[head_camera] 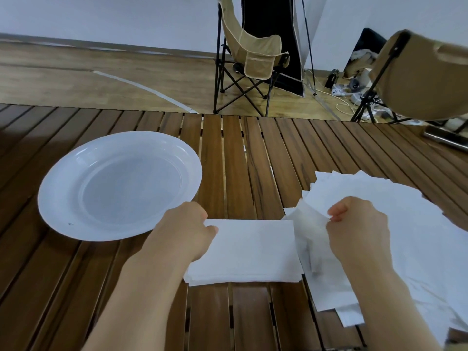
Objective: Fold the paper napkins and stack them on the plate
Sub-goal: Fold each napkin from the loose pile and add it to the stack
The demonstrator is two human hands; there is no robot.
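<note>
A white plate [58, 198] lies on the slatted wooden table at the left, with nothing on it. A folded white paper napkin [248, 252] lies flat in front of me, just right of the plate. My left hand [187, 229] pinches the napkin's left far corner. My right hand [359, 231] pinches the raised right end of the napkin, which stands up crumpled. A loose pile of white napkins [417, 224] spreads under and beyond my right hand.
The wooden slat table [233, 160] runs to a far edge, with wood floor beyond. A beige folding chair [248, 59] stands past the table. Another beige chair back [425, 74] is at the right. A dark flat object [445, 138] lies at the table's far right.
</note>
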